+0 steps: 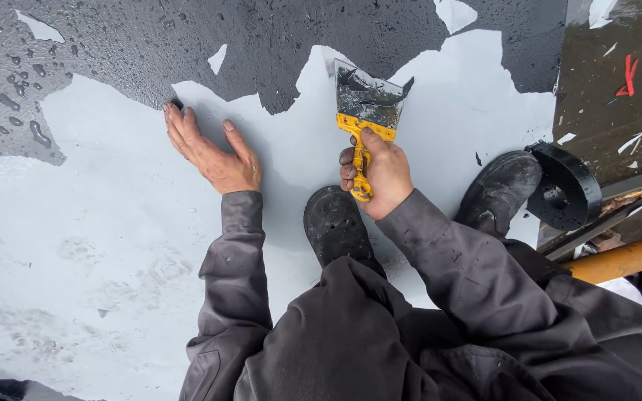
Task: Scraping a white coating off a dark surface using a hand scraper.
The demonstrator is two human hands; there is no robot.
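Note:
My right hand point(382, 172) grips the yellow handle of a wide metal scraper point(366, 104), its dirty blade pointing up towards the edge of a wet black coating point(261, 37). My left hand point(209, 152) lies flat on the pale grey bared surface point(98, 223), its fingertips touching the black coating's ragged edge. Both arms wear dark grey sleeves. I crouch, with my two black boots point(336, 223) planted on the grey surface.
A black round disc-shaped object point(568, 189) sits by my right boot. To the right runs a dark wet strip point(618, 111) with white flakes and a red mark, and an orange bar point(626, 256). Water drops bead on the black coating at upper left.

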